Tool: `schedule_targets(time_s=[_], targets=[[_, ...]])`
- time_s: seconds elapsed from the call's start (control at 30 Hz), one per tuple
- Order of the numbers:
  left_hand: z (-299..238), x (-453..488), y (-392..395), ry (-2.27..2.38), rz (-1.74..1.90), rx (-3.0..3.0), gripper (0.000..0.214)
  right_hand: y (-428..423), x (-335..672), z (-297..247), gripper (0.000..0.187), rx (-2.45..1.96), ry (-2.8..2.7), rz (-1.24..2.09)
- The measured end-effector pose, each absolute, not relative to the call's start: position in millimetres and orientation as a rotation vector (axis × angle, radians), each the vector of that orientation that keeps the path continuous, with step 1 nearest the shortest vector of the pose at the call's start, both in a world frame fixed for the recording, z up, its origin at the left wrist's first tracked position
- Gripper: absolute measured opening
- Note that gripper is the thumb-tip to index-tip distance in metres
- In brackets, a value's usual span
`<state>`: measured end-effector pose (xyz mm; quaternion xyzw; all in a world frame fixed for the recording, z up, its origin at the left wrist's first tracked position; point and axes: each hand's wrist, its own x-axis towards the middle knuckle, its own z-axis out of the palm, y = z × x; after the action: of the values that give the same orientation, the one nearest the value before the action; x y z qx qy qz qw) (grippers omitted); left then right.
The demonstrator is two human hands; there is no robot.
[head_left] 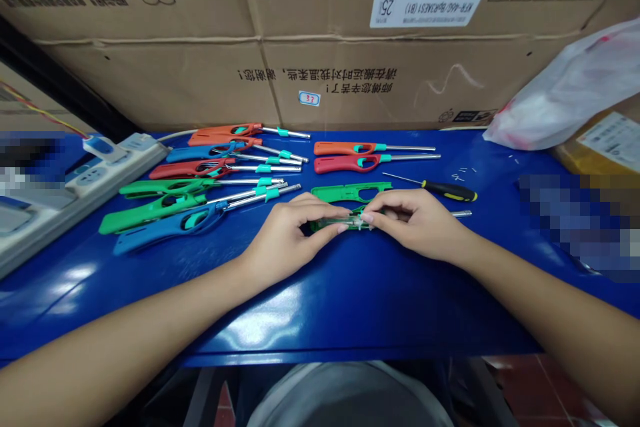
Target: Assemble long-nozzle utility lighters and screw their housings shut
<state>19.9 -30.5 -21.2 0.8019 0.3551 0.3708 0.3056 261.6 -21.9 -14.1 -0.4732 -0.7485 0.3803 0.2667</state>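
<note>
An opened green long-nosed lighter [327,222] lies between my hands, a clear tank and small pale parts showing inside. My left hand [293,234] grips its handle end between thumb and fingers. The thumb and fingers of my right hand [420,224] pinch at the small parts near its middle; exactly which part they hold is hidden. Past the right hand pokes the tip of a metal tube [463,214]. Just behind my fingers rests a loose green shell half [335,194]. A black and yellow screwdriver [453,191] lies behind my right hand.
Several lighters, including a blue one [170,227], lie at left; an orange lighter [345,148] and a red lighter [345,164] lie behind. Small screws [459,177] are scattered at right. A power strip [95,177], cardboard box [200,90] and plastic bag [565,90] border the blue table [350,307].
</note>
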Motion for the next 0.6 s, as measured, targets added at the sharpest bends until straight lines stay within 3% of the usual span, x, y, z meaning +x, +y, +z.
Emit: schedule_targets(time_s=[0.3,0.6], targets=[[-18.9,18.3,-30.3,0.938,0.935,2.191,0.020,-23.7,261.4,-13.5,0.025,-1.221,-2.072,0.947],[-15.2,14.4,-24.6,1.065,0.839,2.248,0.017,-17.9,269.8,-11.2,0.019,-1.200,-2.119,0.536]])
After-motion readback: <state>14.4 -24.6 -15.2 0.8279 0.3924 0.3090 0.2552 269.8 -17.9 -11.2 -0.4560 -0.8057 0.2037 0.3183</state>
